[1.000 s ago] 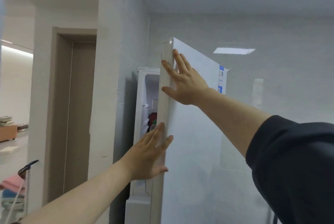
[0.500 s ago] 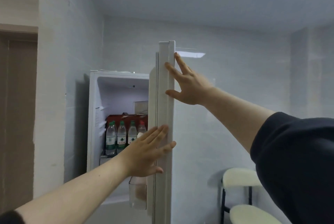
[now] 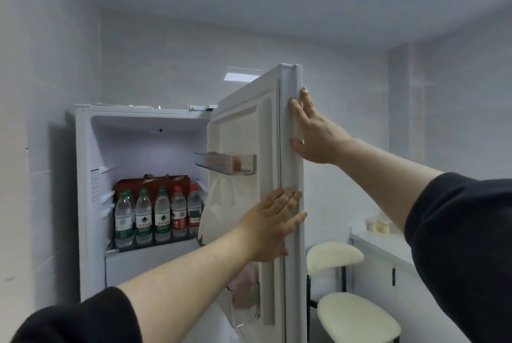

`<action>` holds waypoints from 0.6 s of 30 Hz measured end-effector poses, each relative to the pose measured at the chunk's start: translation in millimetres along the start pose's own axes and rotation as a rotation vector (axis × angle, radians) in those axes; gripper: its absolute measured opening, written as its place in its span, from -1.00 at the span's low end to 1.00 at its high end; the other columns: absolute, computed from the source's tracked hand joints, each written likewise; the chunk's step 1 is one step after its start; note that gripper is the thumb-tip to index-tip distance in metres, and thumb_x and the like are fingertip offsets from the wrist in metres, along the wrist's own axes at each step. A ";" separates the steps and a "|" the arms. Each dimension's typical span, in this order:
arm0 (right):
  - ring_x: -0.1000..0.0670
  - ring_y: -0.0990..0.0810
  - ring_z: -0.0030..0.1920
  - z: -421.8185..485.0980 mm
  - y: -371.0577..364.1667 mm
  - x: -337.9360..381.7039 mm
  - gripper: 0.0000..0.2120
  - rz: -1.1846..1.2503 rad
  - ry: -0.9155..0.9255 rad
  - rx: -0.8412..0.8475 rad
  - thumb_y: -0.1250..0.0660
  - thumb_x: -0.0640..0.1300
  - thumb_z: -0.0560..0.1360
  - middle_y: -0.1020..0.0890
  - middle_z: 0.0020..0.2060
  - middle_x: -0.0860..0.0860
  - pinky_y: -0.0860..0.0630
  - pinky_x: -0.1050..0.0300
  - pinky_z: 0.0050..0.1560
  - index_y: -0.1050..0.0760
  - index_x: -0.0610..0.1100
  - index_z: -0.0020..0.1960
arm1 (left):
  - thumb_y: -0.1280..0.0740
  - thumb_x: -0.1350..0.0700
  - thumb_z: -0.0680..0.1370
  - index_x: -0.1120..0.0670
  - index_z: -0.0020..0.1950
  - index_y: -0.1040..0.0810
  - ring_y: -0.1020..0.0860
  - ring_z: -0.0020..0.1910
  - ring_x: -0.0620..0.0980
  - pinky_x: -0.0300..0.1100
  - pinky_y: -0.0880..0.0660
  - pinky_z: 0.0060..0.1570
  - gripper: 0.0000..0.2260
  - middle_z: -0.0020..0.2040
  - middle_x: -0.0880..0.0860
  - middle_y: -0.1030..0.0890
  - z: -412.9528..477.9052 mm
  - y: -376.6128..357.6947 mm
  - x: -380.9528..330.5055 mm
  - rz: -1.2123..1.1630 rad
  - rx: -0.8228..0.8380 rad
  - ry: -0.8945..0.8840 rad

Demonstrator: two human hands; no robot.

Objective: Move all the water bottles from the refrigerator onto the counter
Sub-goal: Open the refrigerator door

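Both arms are up, dark sleeves at the bottom and right edges, forearms bare. The left hand (image 3: 273, 225) lies flat against the inner rim of the refrigerator door (image 3: 246, 126), fingers straight and together, fingertips at the door's outer edge, gripping nothing. Higher up, the right hand (image 3: 313, 132) presses the door's outer edge with straight, spread fingers pointing up and the thumb low, also holding nothing.

And the door has swung wide! Half a second ago it stood edge-on; now its inner lining faces us, with a clear door bin (image 3: 230, 162) and a white bag (image 3: 221, 204) beneath it. The counter (image 3: 371, 240) has come into view at the right, behind two cream stools (image 3: 333, 256).

Deeper in, the water bottles (image 3: 155, 215) stand upright in a row on a shelf of the refrigerator (image 3: 83, 176), green caps to the left, red caps to the right, in front of a red box (image 3: 152, 183). The bag covers the rightmost bottle's side, so the full count is uncertain. One bottle hides behind the leftmost. The labels are too blurred to read, and the contents of the lower door pocket are hard to make out.
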State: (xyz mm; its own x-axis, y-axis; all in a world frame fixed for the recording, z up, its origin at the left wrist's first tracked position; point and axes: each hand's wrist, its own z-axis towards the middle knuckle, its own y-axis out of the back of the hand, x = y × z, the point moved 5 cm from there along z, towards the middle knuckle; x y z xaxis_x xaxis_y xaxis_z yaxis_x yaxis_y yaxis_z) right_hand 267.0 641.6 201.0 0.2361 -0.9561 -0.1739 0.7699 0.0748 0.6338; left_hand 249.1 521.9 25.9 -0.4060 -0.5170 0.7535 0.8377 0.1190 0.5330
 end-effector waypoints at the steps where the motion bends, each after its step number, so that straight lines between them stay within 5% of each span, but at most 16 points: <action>1: -0.31 -0.15 0.51 -2.4 -0.3 -4.9 -0.19 -0.003 -0.012 0.000 -0.28 -0.04 0.54 0.22 0.56 -0.24 -0.26 -0.13 0.43 0.14 -0.22 0.58 | -0.33 -0.28 0.45 0.07 0.57 -0.17 -0.03 0.57 0.25 0.13 0.22 0.49 -0.19 0.58 0.30 -0.06 5.8 -0.5 -3.7 0.012 -0.010 -0.010; 3: -0.27 -0.09 0.54 -6.5 -0.2 -14.1 -0.19 -0.007 -0.038 0.002 -0.28 -0.04 0.55 0.21 0.56 -0.24 -0.19 -0.06 0.45 0.13 -0.23 0.58 | -0.26 -0.24 0.52 0.07 0.59 -0.08 0.05 0.57 0.23 0.15 0.23 0.50 -0.24 0.60 0.26 0.01 11.9 -1.4 -7.0 0.008 -0.034 -0.050; 9: -0.18 0.01 0.57 -12.3 -5.1 -33.1 -0.21 0.011 -0.117 0.019 -0.23 0.04 0.58 0.23 0.57 -0.19 -0.13 -0.05 0.50 0.16 -0.22 0.58 | -0.16 -0.18 0.54 0.11 0.55 -0.25 -0.20 0.52 0.22 0.15 -0.07 0.49 -0.36 0.54 0.22 -0.26 -25.5 -16.6 52.7 -0.058 -0.160 0.010; 14: -0.13 0.04 0.57 -15.5 -9.5 -45.5 -0.20 0.037 -0.165 -0.007 -0.22 0.08 0.59 0.23 0.57 -0.16 -0.09 -0.01 0.49 0.17 -0.20 0.58 | -0.17 -0.19 0.48 0.14 0.49 -0.36 -0.35 0.45 0.26 0.10 -0.08 0.44 -0.35 0.48 0.25 -0.36 -111.5 -34.1 157.9 -0.140 -0.073 0.422; 18: -0.13 0.02 0.57 -14.6 -12.1 -52.1 -0.20 0.009 -0.192 -0.027 -0.20 0.14 0.57 0.19 0.58 -0.13 -0.17 -0.09 0.47 0.15 -0.18 0.59 | -0.08 -0.24 0.48 0.16 0.52 -0.29 -0.23 0.51 0.25 0.13 -0.07 0.46 -0.29 0.52 0.26 -0.28 -196.4 -35.0 221.2 -0.142 -0.055 0.751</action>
State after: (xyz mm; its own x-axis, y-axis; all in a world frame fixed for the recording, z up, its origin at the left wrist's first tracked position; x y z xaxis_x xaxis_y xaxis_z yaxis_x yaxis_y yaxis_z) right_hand 254.1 694.6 191.3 0.1274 -0.9917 -0.0194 0.7846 0.0888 0.6136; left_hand 201.8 236.9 98.4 -0.1701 -0.9639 0.2049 0.8210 -0.0236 0.5704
